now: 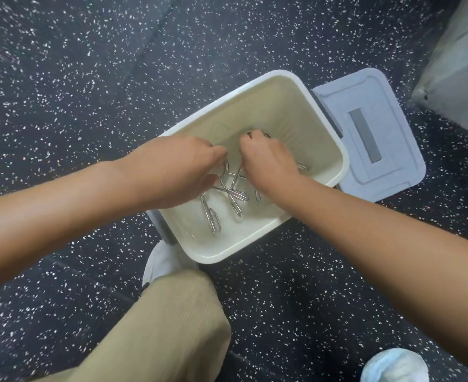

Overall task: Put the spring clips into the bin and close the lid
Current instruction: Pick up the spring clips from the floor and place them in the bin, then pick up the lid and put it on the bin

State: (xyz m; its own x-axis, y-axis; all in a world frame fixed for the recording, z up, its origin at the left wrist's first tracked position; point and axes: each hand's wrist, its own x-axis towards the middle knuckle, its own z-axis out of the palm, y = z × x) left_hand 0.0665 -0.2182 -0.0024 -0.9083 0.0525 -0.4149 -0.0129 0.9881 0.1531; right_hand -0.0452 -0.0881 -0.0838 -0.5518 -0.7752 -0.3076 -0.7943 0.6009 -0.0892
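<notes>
A cream plastic bin (276, 95) stands open on the dark speckled floor. Several shiny metal spring clips (234, 195) lie in a loose tangle on its bottom. Both my hands are down inside the bin. My left hand (177, 169) is at the left side, its fingers curled on a clip that stands up between the hands. My right hand (265, 161) is closed around clips near the middle; a bit of metal shows above its knuckles. The grey lid (370, 133) lies flat on the floor to the right of the bin, partly under its rim.
My bent knee in tan trousers (158, 326) and a white shoe (161, 263) sit just in front of the bin. Another covered shoe (395, 365) is at the lower right. A grey block (458, 64) stands at the upper right.
</notes>
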